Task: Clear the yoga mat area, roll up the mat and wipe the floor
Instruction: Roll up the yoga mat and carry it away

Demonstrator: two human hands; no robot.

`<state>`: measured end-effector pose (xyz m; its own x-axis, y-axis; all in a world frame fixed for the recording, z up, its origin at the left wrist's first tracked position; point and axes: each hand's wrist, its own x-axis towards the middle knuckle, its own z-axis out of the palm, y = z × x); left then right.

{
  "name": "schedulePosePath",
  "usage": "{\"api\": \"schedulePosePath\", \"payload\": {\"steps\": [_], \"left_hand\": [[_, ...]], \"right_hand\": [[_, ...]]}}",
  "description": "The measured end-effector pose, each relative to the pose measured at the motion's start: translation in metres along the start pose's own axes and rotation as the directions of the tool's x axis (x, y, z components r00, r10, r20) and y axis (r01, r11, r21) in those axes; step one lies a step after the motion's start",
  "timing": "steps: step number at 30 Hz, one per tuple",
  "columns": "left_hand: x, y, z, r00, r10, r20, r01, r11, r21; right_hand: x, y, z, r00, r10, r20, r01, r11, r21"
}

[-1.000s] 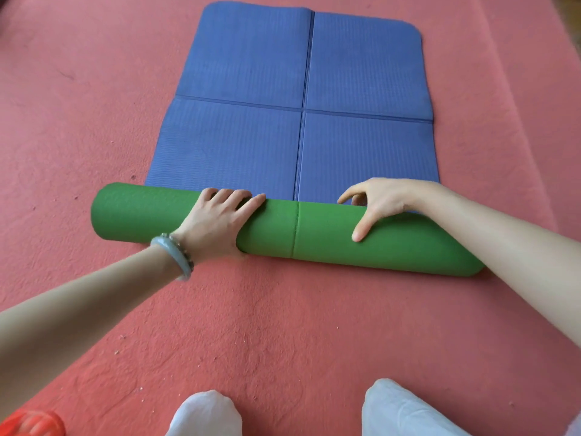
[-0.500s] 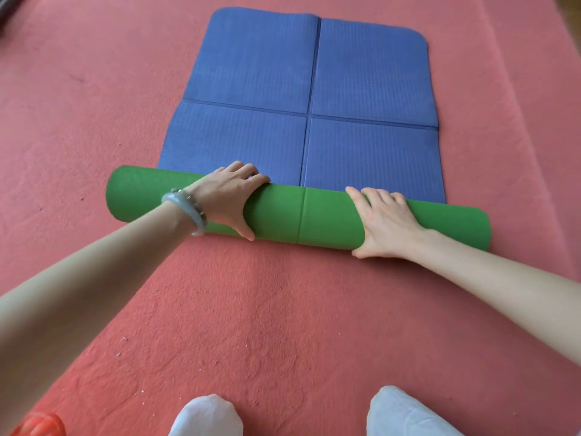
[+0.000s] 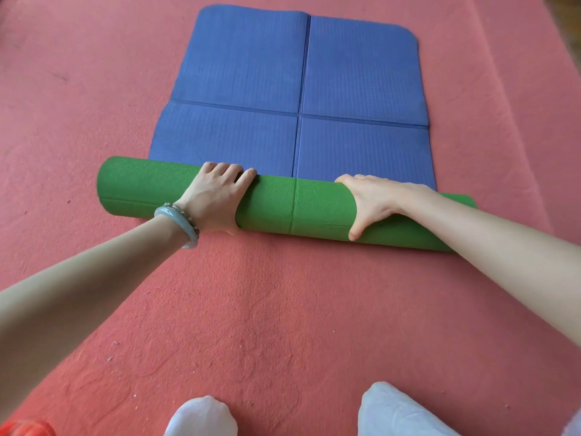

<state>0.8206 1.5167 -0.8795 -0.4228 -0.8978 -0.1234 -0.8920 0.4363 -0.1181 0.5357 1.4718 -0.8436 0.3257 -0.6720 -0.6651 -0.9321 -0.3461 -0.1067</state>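
Note:
The yoga mat is blue on top and green underneath. Its flat blue part (image 3: 295, 89), creased into four panels, lies on the red carpet ahead of me. The near end is wound into a green roll (image 3: 283, 206) lying crosswise. My left hand (image 3: 217, 196), with a pale bangle on the wrist, wraps the roll left of centre, fingers over its far side. My right hand (image 3: 374, 199) grips the roll right of centre, thumb on the near side.
Red carpet (image 3: 283, 309) with small crumbs covers the floor all around. My knees in white trousers (image 3: 396, 410) are at the bottom edge. An orange-red object (image 3: 25, 428) shows at the bottom left corner.
The roll has moved a little farther over the blue mat. My right hand shifted from lying flat on the roll to curling over it with the thumb down.

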Motion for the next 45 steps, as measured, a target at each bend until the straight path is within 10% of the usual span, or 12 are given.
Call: {"api": "schedulePosePath", "payload": {"steps": [15, 27, 32, 37, 45], "left_hand": [[-0.082, 0.038, -0.004, 0.958, 0.107, 0.266, -0.093, 0.994, -0.065], [-0.021, 0.009, -0.023, 0.695, 0.208, 0.688, 0.185, 0.874, -0.45], [-0.038, 0.015, -0.021, 0.805, 0.158, 0.572, 0.075, 0.929, -0.362], [-0.074, 0.029, -0.012, 0.987, 0.092, 0.128, -0.082, 0.993, -0.083], [-0.057, 0.032, 0.001, 1.0, 0.031, 0.007, -0.03, 0.997, -0.067]], "right_hand": [[-0.04, -0.013, 0.049, 0.92, -0.105, 0.377, 0.067, 0.991, 0.112], [-0.063, -0.035, 0.058, 0.996, -0.061, 0.071, 0.072, 0.984, -0.164], [-0.059, -0.032, 0.066, 0.982, -0.178, -0.06, 0.159, 0.957, -0.241], [-0.038, -0.025, 0.037, 0.984, -0.12, 0.128, 0.13, 0.989, -0.069], [-0.006, -0.013, 0.005, 0.932, -0.039, 0.361, -0.005, 0.993, 0.12]]}}
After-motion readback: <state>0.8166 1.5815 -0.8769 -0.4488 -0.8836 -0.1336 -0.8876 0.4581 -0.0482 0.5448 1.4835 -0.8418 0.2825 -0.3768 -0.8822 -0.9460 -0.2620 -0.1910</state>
